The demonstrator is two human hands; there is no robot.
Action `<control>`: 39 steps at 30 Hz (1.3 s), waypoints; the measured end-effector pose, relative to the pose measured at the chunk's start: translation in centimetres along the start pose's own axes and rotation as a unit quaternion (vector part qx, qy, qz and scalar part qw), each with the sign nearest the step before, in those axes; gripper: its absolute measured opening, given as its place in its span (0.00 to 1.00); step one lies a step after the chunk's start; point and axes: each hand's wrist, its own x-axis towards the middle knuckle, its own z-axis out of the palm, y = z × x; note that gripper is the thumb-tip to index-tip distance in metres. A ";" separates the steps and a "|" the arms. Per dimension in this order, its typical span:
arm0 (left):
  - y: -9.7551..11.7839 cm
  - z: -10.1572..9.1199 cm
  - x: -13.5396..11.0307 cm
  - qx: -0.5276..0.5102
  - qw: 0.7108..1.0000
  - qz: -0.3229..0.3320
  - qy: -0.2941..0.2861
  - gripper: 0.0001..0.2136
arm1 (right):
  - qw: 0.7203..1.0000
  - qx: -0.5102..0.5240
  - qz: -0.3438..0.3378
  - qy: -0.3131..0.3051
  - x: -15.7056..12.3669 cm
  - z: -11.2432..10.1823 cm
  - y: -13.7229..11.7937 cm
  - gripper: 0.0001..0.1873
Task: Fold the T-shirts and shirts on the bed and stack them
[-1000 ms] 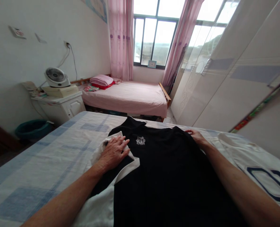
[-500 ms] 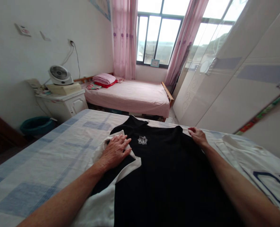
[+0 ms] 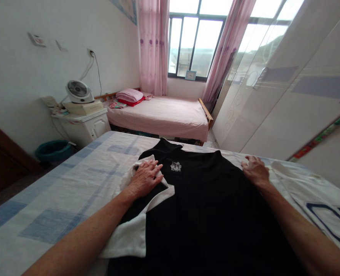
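A black shirt (image 3: pixel 204 207) with a small white chest logo (image 3: pixel 175 166) lies spread on the blue-checked bed sheet (image 3: pixel 57 199). Its white sleeve (image 3: pixel 135 234) is folded inward on the left. My left hand (image 3: pixel 145 178) lies flat on that folded sleeve, fingers stretched out. At the shirt's right edge, near the shoulder, rests my right hand (image 3: pixel 255 171), palm down with fingers apart. Neither hand holds anything.
A white garment with a dark blue print (image 3: pixel 319 203) lies at the right on the bed. Beyond are a pink bed (image 3: pixel 164 117), a white nightstand (image 3: pixel 83 124) with a fan (image 3: pixel 78 91), a teal basin (image 3: pixel 53 150) and a white wardrobe (image 3: pixel 287 96).
My right hand has slid to the right along the shirt's upper edge and flattened. The left hand stays on the folded sleeve. The view has shifted slightly.
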 end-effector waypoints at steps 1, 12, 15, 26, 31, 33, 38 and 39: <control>0.0 0.0 0.0 0.002 1.000 0.000 0.000 0.22 | 0.997 0.018 -0.076 0.004 -0.8 0.1 -0.6 0.25; 0.3 -0.7 0.0 0.002 1.000 0.002 -0.008 0.22 | 0.992 0.011 -0.082 -0.091 -3.8 4.8 2.2 0.33; -0.6 -2.0 0.4 -0.040 0.996 -0.047 0.065 0.21 | 0.995 0.042 -0.066 -0.067 -3.7 4.1 2.5 0.32; -6.4 -5.0 4.1 -0.188 0.933 -0.304 -0.048 0.18 | 0.989 0.060 0.106 -0.081 -2.4 1.8 4.7 0.28; -5.7 -4.6 4.8 -0.286 0.896 -0.324 -0.103 0.13 | 0.992 0.038 0.073 -0.097 -2.8 1.9 4.0 0.29; -5.4 -5.0 4.3 -0.338 0.878 -0.315 -0.122 0.11 | 0.994 0.049 0.047 -0.087 -2.8 2.2 4.0 0.27; -5.2 -6.2 2.8 -0.419 0.847 -0.308 -0.111 0.13 | 0.989 0.125 0.054 -0.058 -2.5 2.3 4.1 0.24; -5.3 -6.3 2.7 -0.421 0.844 -0.314 -0.105 0.14 | 0.986 0.147 0.056 -0.053 -2.4 2.2 4.1 0.25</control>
